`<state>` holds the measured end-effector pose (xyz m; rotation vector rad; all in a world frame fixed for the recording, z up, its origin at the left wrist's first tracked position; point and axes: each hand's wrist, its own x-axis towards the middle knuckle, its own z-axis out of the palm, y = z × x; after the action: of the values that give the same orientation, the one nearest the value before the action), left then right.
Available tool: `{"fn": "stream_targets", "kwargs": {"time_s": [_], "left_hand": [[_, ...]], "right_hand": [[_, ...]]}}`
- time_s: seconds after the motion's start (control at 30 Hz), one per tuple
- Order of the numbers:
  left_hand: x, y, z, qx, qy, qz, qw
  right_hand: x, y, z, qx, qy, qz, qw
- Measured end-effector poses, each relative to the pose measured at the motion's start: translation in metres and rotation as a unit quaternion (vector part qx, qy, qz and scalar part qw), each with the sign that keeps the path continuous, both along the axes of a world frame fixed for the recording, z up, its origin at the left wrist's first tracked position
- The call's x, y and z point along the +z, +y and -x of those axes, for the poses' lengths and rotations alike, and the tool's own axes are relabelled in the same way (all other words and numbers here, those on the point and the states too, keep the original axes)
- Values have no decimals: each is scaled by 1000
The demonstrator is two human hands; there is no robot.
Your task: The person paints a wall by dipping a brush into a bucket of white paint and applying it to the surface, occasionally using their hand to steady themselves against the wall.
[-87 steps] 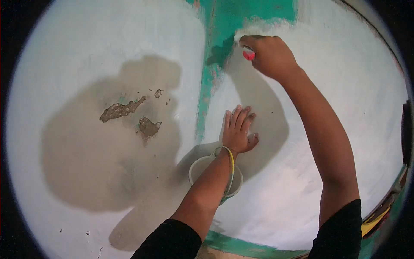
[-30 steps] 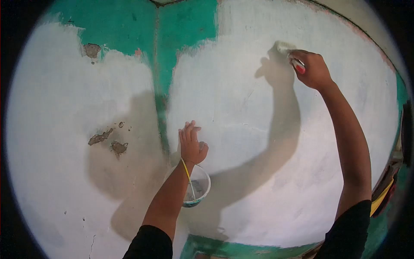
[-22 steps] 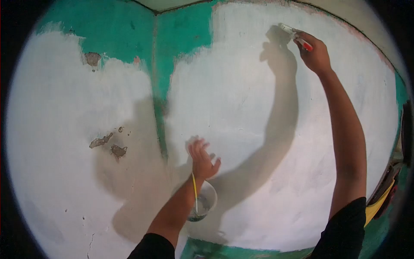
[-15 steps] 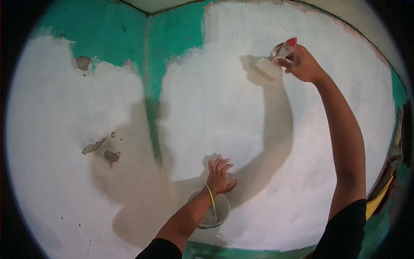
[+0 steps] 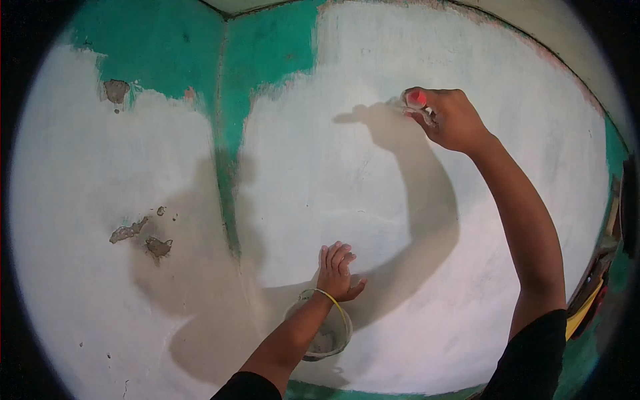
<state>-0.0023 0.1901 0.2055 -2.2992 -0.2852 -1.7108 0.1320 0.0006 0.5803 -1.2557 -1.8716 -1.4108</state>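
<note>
In the upper right of the view, my right hand (image 5: 456,121) is closed around a paintbrush (image 5: 416,100) held against the wall. The red end of its handle points towards me, and its bristles are hidden behind the handle and fingers. My left hand (image 5: 337,273) is open at the lower middle, fingers stretched upward and thumb out to the side, by the white-painted wall (image 5: 320,180). From my left wrist hangs a small bucket (image 5: 333,339) by its yellow handle (image 5: 341,311). Some greyish-white residue shows inside the bucket, partly behind my forearm.
Green paint (image 5: 160,57) covers the upper wall and runs down the corner. Bare chipped patches (image 5: 159,247) mark the left wall. Dark shadows of my arms fall across the white. At the far right edge hang dark items and a yellow cloth (image 5: 581,316).
My right hand and the brush have moved left and slightly down, and the brush handle has turned towards me. The bucket has swung slightly left and down beneath my left wrist.
</note>
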Motion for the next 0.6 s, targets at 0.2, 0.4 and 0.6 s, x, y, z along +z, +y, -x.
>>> {"fn": "stream_targets", "kwargs": {"time_s": [0.2, 0.4, 0.6], "left_hand": [[-8, 5, 0, 23, 10, -26, 999], [-10, 12, -6, 51, -12, -52, 997], [-11, 14, -10, 59, -20, -49, 997]], "right_hand": [[57, 13, -63, 308, 348, -117, 878], [44, 19, -61, 23, 195, -330, 923], [-15, 40, -21, 102, -81, -146, 981]]}}
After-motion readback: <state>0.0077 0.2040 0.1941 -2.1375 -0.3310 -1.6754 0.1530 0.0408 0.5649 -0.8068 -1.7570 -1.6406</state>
